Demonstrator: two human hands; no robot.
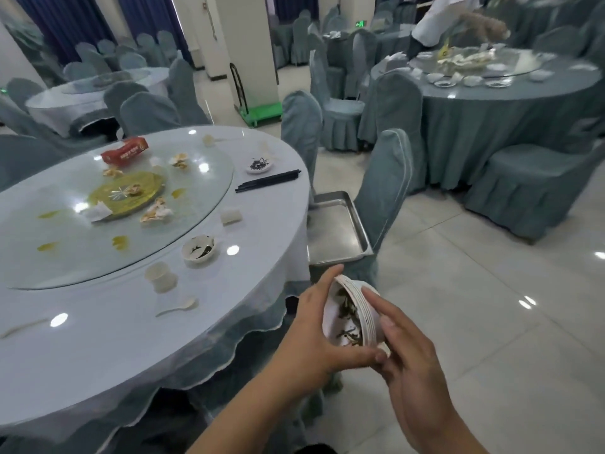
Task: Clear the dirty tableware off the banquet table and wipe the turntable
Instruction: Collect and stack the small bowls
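- you are holding a stack of bowls (357,317) off the table's edge, at about 5 o'clock in view, tipped on its side with tea leaves clinging inside.
- your left hand (319,326) is cupping the stack from the left, thumb curling under the rim; your right hand (409,352) is closing on the far rims, fingers curled.
- the stack is looking thin, stiff and probably brittle; nested rims are likely sliding on each other, so you are better off gripping across all rims at once and supporting the base.
- the steel tray (337,224) is sitting on a chair at 1 o'clock from the stack, just beside the table (114,348).
- on the table, a dirty bowl (199,250), cup (160,276), spoon (178,308) and chopsticks (268,181) are waiting.
- the glass turntable (82,257) is carrying scraps, oily smears and a red box (125,151).
- the floor is glossy tile; covered chairs are crowding the aisles.
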